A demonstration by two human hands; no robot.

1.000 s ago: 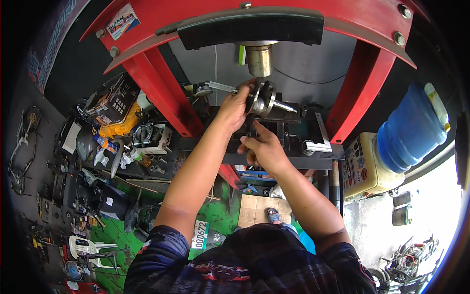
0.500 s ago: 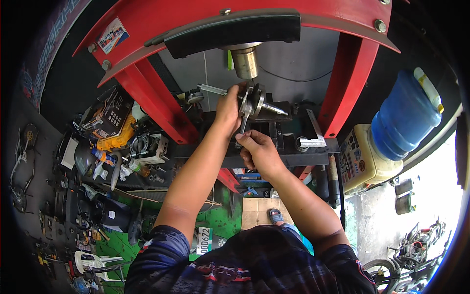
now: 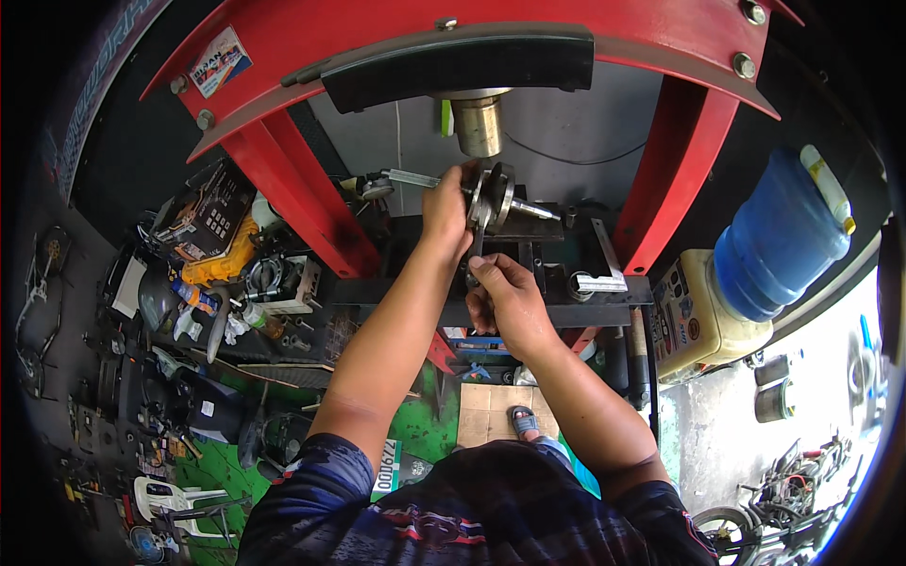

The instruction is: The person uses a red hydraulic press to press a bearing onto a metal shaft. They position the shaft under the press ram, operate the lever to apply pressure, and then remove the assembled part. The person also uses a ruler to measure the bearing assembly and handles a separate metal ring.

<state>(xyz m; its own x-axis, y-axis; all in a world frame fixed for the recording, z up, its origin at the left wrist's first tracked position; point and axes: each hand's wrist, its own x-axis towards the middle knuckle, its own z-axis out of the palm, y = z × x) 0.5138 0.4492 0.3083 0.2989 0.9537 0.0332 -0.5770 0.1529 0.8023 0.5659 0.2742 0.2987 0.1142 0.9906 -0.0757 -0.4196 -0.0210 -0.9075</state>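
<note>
A metal crankshaft (image 3: 506, 193) with round webs lies tilted beneath the press ram (image 3: 478, 127), one shaft end pointing right. My left hand (image 3: 444, 209) is closed around its left side. The connecting rod (image 3: 479, 229) hangs from between the webs toward me. Around its lower end my right hand (image 3: 510, 294) is closed, thumb on top and the other fingers curled below. My fingers hide the rod's lower end and part of the left shaft.
A red press frame (image 3: 696, 170) surrounds the work. An L-shaped metal square (image 3: 604, 283) lies on the right of its dark bed (image 3: 604, 313). Left are a box (image 3: 203, 212) and cluttered parts; right, a blue water jug (image 3: 779, 241) stands by a cream container (image 3: 703, 321).
The connecting rod's lower end has swung slightly right, and my right hand has moved with it. My left hand keeps its hold on the crankshaft. The whole view has shifted a little.
</note>
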